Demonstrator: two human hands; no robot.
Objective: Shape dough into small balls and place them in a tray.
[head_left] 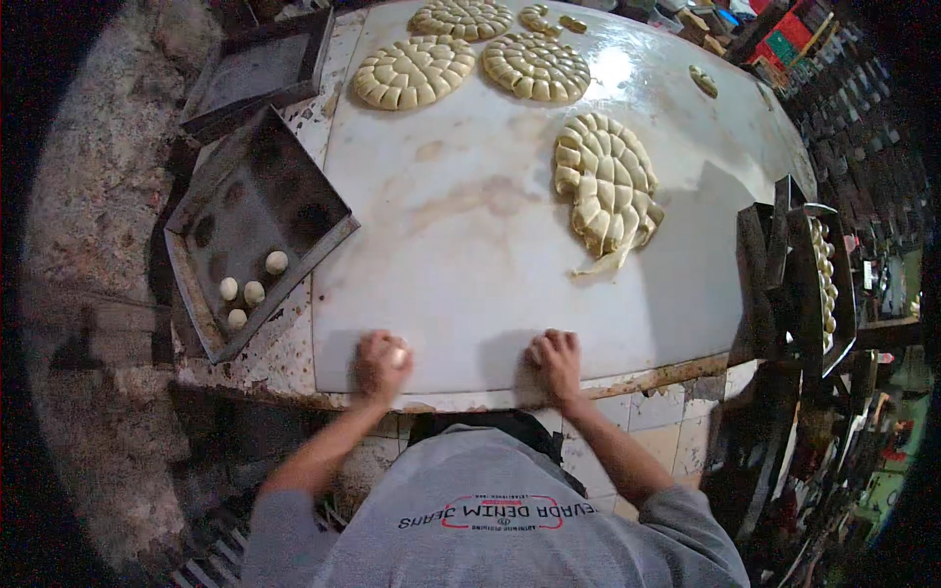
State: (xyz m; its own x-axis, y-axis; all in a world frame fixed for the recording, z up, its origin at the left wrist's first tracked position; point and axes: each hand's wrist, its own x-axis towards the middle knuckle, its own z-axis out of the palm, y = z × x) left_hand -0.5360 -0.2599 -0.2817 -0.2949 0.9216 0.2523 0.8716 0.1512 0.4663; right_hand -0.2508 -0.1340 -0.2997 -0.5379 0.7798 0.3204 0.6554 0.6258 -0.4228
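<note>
My left hand (pixel 380 363) is closed around a pale dough ball (pixel 398 355) at the near edge of the marble worktop (pixel 421 245). My right hand (pixel 557 358) is curled on the worktop to the right, its fingers bent over something mostly hidden under them. Ahead of it lies a segmented oval mass of dough (pixel 608 181), irregular at its lower end, with a loose strip. To the left of my left hand, a tilted dark metal tray (pixel 338 230) holds several dough balls (pixel 253 292).
Segmented dough rounds (pixel 415 71) and small dough pieces (pixel 573 22) lie at the back. A second dark tray (pixel 257 69) stands at back left. On the right, metal trays (pixel 774 250) hold a row of dough balls (pixel 821 274). Cluttered racks stand beyond the right edge.
</note>
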